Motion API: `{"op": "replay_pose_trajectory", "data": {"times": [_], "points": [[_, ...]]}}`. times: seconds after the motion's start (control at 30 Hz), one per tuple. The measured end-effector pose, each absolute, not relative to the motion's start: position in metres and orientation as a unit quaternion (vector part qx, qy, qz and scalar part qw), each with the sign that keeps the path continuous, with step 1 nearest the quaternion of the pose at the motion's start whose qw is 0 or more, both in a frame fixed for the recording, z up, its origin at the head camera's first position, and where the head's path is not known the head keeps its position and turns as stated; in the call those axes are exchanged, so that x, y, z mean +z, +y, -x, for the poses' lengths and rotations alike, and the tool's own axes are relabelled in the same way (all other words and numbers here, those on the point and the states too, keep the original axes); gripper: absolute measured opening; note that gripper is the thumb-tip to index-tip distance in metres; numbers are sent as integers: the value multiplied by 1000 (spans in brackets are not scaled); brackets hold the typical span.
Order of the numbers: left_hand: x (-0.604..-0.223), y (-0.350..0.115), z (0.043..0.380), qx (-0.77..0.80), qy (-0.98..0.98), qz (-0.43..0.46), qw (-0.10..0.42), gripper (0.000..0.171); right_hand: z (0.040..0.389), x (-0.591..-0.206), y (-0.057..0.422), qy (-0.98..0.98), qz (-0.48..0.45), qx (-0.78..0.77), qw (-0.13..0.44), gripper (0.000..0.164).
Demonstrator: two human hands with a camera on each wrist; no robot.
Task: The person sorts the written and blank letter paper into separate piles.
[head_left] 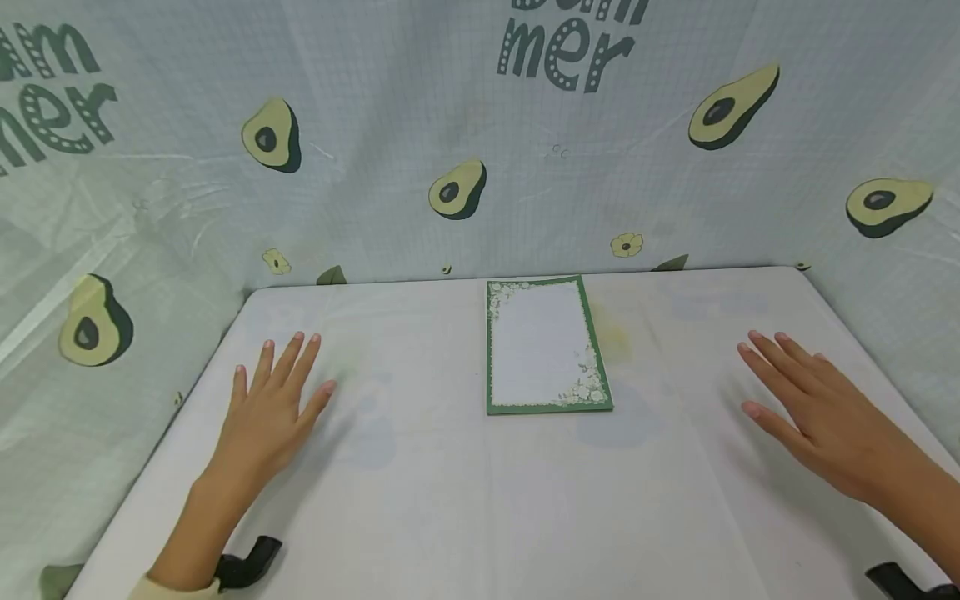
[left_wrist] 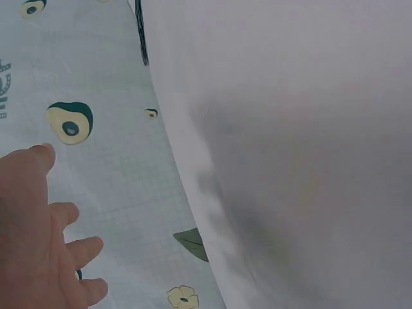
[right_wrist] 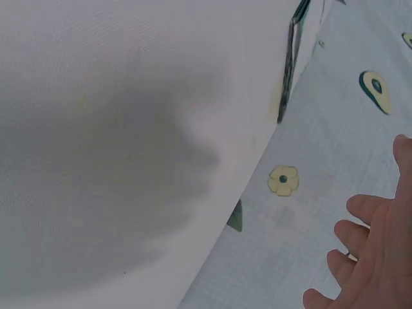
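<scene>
Head view shows my left fingers (head_left: 305,363) spread above the desk (head_left: 420,508), my right fingers (head_left: 771,375) straight, closer together; the pad (head_left: 542,350) lies between them, well apart from both, near the far edge.

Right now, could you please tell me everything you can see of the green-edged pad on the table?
The pad is a thin rectangle that looks like paper, with a blank pale middle, a green border and whitish flowers clustered at its far-left and near-right corners. It seems to lie flat on the white table, close to the far edge, longer from near to far than across. Neither the left hand nor the right hand touches it.
</scene>
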State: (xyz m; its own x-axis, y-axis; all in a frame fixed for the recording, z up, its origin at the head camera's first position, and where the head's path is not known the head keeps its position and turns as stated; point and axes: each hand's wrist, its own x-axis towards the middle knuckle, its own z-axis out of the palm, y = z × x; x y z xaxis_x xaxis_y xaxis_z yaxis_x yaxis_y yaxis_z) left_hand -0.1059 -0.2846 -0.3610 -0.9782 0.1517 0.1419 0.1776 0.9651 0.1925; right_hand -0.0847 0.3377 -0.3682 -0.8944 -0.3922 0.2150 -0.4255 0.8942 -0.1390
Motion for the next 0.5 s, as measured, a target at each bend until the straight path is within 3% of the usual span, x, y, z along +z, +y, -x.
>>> {"op": "replay_pose_trajectory", "data": {"times": [0.5], "points": [[-369, -260, 119, -193, -969, 116, 106, 59, 98, -373, 321, -965, -235, 87, 82, 75]]}}
